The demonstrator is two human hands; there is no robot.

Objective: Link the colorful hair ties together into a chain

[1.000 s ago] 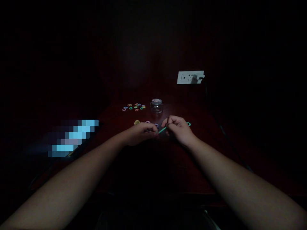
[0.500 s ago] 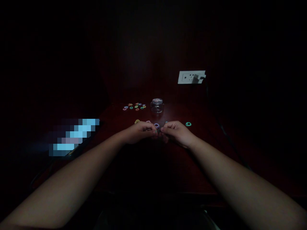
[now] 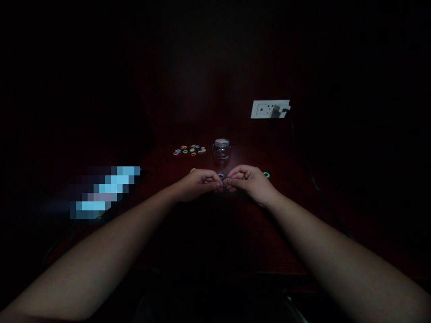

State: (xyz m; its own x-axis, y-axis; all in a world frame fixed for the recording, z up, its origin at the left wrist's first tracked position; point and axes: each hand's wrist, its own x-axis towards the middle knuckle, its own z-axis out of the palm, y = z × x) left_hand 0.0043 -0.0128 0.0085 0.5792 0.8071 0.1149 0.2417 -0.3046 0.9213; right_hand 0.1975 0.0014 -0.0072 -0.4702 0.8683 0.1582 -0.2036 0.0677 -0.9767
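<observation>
Loose coloured bands (image 3: 192, 150) lie beyond the left hand (image 3: 201, 185), which pinches a green elastic band (image 3: 225, 184) held between both hands. Lidded clear jar (image 3: 221, 151) stands behind. Right hand (image 3: 251, 183) pinches the band's opposite side; green ring (image 3: 266, 175) just beyond.

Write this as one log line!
left hand: pinching green band; right hand: pinching same band; lidded jar: beyond hands; scattered bands: left of jar

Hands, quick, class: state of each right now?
Left hand: closed, fingertips pinching a green band.
Right hand: closed, fingertips apparently pinching the same band.
</observation>
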